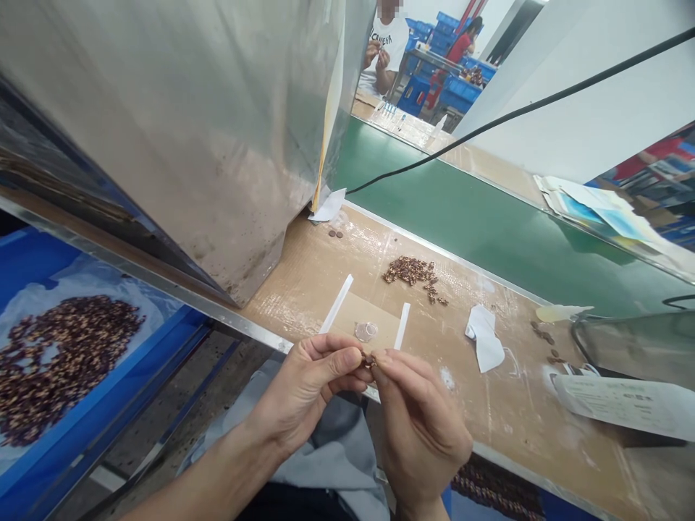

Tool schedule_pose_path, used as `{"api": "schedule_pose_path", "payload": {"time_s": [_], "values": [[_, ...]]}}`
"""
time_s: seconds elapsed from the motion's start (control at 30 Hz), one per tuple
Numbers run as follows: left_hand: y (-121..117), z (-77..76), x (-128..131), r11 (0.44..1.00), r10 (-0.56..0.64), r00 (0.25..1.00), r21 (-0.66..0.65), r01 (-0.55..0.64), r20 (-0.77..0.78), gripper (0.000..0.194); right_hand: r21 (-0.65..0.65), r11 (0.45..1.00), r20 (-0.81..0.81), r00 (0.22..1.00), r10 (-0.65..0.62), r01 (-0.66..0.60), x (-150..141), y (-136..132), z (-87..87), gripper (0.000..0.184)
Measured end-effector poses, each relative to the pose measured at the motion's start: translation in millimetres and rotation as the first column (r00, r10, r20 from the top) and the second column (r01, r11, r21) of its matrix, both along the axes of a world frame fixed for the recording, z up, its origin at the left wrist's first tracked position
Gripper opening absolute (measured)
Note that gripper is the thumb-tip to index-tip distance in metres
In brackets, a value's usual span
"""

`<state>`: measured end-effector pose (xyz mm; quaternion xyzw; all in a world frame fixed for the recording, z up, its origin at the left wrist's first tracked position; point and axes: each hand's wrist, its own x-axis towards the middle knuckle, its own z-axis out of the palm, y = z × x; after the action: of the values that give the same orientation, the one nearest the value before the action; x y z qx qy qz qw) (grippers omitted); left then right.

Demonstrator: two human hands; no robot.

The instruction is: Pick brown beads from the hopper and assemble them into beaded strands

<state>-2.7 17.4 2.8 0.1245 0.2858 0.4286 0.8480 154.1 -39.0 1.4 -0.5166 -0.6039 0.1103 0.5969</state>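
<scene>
My left hand (pixel 320 376) and my right hand (pixel 418 412) meet at the near edge of the workbench. Between their fingertips they pinch a small brown and gold piece (pixel 369 359), mostly covered by the fingers. Just beyond the hands, a clear blob with a ring-like outline (pixel 365 331) sits on a cardboard patch (pixel 374 310) between two white tape strips (pixel 337 302). Farther back lies a pile of small brown and gold pieces (pixel 410 270), similar in colour to the held one.
A blue crate (pixel 108 376) at left holds many such pieces. White cloth or paper (pixel 486 339), a translucent bottle (pixel 562 312) and a printed paper (pixel 630 401) lie rightward. A metal panel (pixel 217 145) rises left; a green belt (pixel 461 195) runs behind. A co-worker (pixel 388 43) sits beyond.
</scene>
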Motion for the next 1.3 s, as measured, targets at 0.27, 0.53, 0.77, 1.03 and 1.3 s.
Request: {"api": "schedule_pose_path", "payload": {"time_s": [0.27, 0.53, 0.77, 1.03, 1.3], "values": [[-2, 3.7, 0, 0.997, 0.034, 0.991, 0.070, -0.025, -0.132, 0.038, -0.091, 0.996, -0.106, 0.994, -0.016, 0.006, 0, 1, -0.5, 0.021], [-11, 4.2, -17, 0.753, 0.160, 0.812, 0.601, 0.266, -0.561, 0.047, -0.226, 0.971, -0.297, 0.955, 0.005, -0.076, -2, 3, 13.8, 0.010], [-12, 10.0, -20, 0.630, 0.214, 0.743, 0.671, 0.391, -0.634, 0.046, -0.168, 0.982, -0.293, 0.955, 0.040, -0.092, -5, -1, 12.0, 0.019], [-9, 17.6, -19, 0.608, 0.214, 0.742, 0.681, 0.408, -0.635, 0.046, -0.130, 0.988, -0.298, 0.954, 0.038, -0.080, -9, -1, 15.6, 0.024], [-2, 8.8, -16, 0.628, 0.124, 0.679, 0.587, 0.511, -0.723, 0.050, -0.180, 0.982, -0.317, 0.949, -0.007, -0.053, -2, 0, 11.8, 0.014]]}}
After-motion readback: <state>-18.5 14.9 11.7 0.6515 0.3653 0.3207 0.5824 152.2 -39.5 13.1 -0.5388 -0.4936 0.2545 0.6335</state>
